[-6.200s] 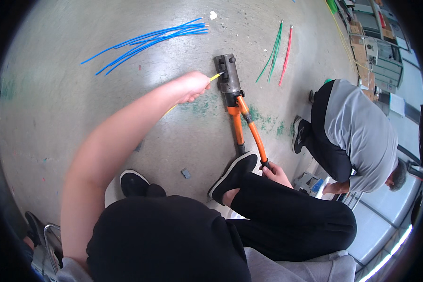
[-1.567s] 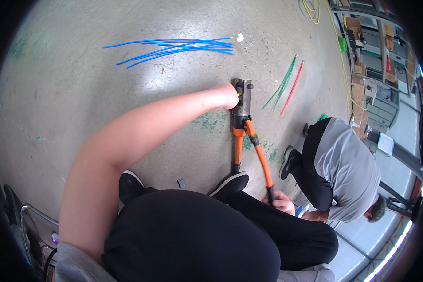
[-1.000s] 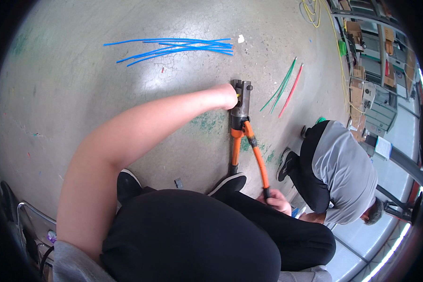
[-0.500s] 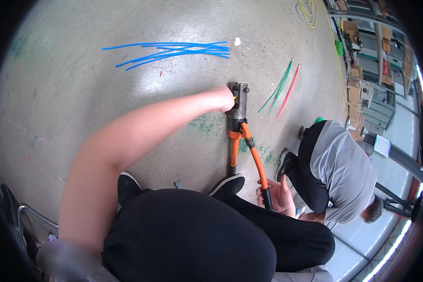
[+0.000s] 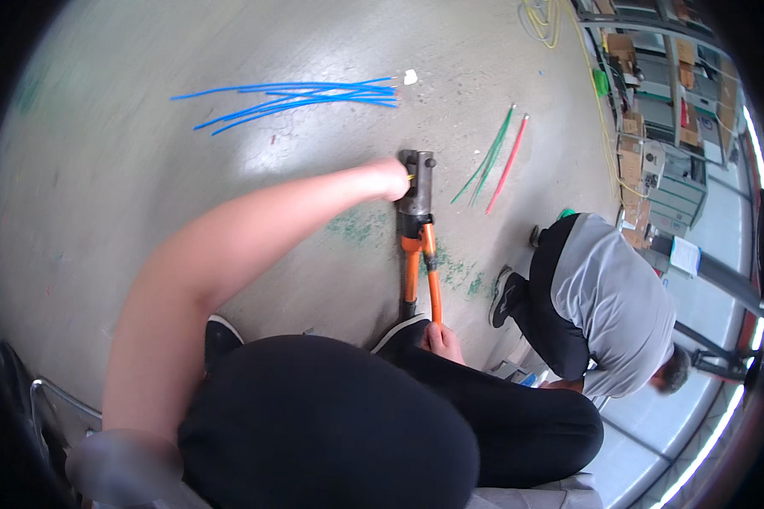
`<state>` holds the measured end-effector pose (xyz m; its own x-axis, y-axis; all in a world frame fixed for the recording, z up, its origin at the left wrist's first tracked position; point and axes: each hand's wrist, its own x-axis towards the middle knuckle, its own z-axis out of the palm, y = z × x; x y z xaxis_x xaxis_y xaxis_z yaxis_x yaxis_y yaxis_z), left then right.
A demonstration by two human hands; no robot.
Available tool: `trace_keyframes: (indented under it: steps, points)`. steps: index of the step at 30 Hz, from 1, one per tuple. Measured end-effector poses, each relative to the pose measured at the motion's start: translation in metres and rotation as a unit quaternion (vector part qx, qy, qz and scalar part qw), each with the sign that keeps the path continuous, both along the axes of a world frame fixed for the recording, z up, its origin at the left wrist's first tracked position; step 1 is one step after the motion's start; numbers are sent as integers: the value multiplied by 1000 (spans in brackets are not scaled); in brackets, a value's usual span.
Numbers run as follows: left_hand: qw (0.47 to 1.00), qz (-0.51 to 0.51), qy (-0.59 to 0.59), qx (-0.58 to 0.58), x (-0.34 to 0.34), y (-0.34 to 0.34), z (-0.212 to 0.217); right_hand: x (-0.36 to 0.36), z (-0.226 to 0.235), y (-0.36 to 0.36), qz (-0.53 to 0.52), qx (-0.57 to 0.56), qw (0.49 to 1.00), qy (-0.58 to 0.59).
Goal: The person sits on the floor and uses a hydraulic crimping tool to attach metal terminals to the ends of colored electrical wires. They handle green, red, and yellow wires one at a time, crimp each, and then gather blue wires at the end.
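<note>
A hydraulic crimper [image 5: 417, 204] with a dark metal head and two orange handles stands on the floor in front of me. My left hand [image 5: 388, 180] is closed at the left side of its head. A short bit of yellow wire [image 5: 412, 178] shows between that hand and the jaw opening; the fingers hide the rest. My right hand [image 5: 443, 343] is wrapped round the lower part of the movable handle [image 5: 435, 293], near my shoe. This handle lies close beside the fixed handle [image 5: 411, 276].
Several blue wires [image 5: 314, 92] lie ahead on the left, beside a white scrap [image 5: 411, 77]. Green wires [image 5: 488, 157] and a red wire [image 5: 508, 163] lie right of the crimper. A co-worker [image 5: 607, 288] crouches at the right; boxes and shelving [image 5: 654, 136] stand beyond.
My right hand was open against the handle's black grip; now its fingers are closed round the handle. The movable handle has swung left toward the fixed one. My left hand stays at the head.
</note>
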<state>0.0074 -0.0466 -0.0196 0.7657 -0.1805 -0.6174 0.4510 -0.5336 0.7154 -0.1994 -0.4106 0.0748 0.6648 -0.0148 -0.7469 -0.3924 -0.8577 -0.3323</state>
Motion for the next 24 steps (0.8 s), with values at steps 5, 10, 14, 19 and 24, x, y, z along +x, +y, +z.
trace_keyframes:
  steps: [5, 10, 14, 19, 24]
  points:
    - [998, 19, 24, -52, 0, 8, -18, 119, 149, 58, -71, 51, 972, 218]
    - [970, -6, 198, -144, 20, 19, -14, 94, 118, 31, -42, 4, 986, 159]
    - [960, -61, 252, -105, 35, 9, -1, 37, 17, -13, 49, 59, 995, -67]
    - [968, -49, 235, -66, 30, 7, 10, 75, 83, -13, -10, 105, 988, 112]
    - [994, -69, 82, 1, 18, -1, -10, 90, 106, -4, 63, 89, 991, 73]
